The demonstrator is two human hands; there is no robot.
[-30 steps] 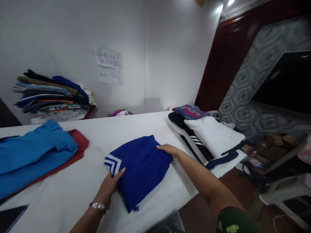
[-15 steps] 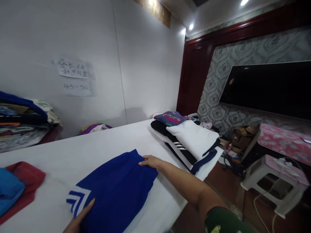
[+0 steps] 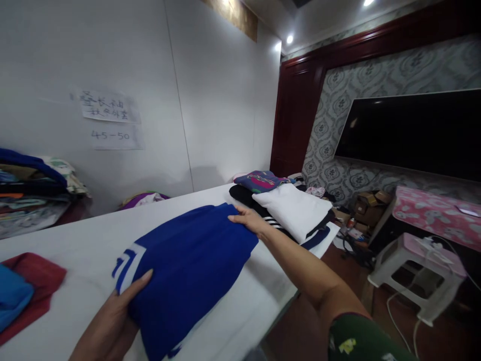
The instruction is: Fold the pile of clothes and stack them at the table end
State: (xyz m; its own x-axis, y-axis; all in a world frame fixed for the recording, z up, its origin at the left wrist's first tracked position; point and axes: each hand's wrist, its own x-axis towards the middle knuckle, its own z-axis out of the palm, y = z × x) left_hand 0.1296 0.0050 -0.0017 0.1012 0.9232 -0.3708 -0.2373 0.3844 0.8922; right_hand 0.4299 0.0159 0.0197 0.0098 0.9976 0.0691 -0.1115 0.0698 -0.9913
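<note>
A folded blue garment [image 3: 195,255] with white chevron stripes at its left end is held between my two hands, tilted up off the white table [image 3: 93,250]. My left hand [image 3: 116,316] grips its near left side, thumb on top beside the stripes and fingers hidden underneath. At the far right end my right hand [image 3: 248,220] pinches the edge, thumb on the upper face. Just beyond that hand lies a stack of folded clothes, with a white garment [image 3: 291,208] and a patterned purple one [image 3: 261,180] on top.
Red [image 3: 41,286] and light blue [image 3: 13,296] garments lie at the table's left. More clothes [image 3: 33,185] are piled behind, by a wall with paper signs [image 3: 112,120]. To the right are a plastic stool [image 3: 421,271], cardboard boxes [image 3: 370,208] and a wall-mounted screen [image 3: 409,135].
Both hands have raised the blue garment and moved it away from me, toward the stack. More of my left hand shows now. The view has shifted slightly.
</note>
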